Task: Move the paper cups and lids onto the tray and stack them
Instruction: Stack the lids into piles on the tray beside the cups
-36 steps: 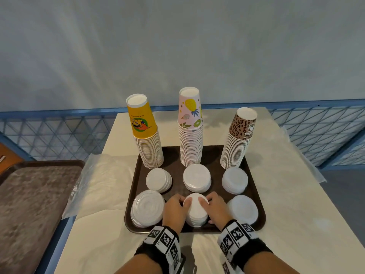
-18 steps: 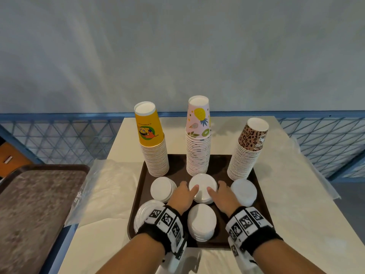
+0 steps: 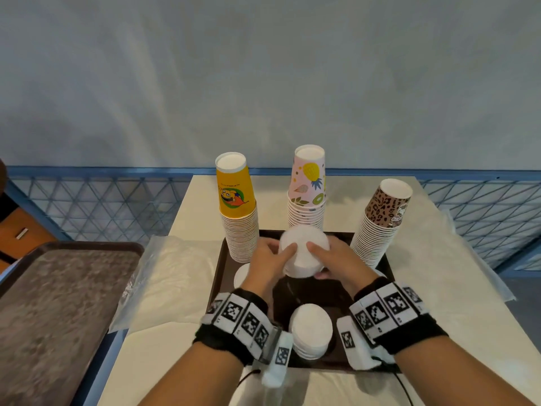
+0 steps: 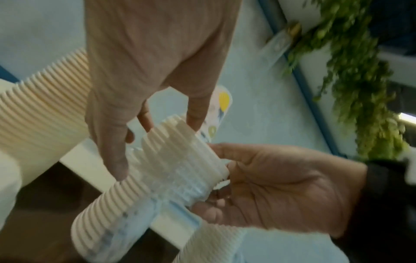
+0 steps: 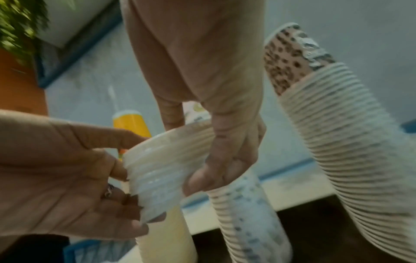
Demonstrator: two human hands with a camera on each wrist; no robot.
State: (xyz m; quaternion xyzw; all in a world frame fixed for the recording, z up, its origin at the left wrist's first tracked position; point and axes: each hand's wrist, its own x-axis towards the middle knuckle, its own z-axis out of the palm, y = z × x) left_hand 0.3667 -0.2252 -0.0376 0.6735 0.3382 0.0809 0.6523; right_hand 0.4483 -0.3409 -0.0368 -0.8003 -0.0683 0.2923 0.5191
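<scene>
Between your fingers [image 3: 288, 249], both hands clamp a lid stack [image 3: 304, 254], lifted above the tray [image 3: 219, 273]. Your wrist views show its ribbed side, perhaps slightly uneven; overhead shows only the top.

Honestly can't read much from my end. The yellow cup [image 3: 233, 186] topping the stack at 11 o'clock on the tray has a thin line of print above its cartoon face, too small to make out. The leopard-print cup [image 3: 388, 203] at 1 o'clock has a small emblem near its rim, also illegible. My wristbands [image 3: 385, 310] only carry black-and-white square marker codes, no letters.
</scene>
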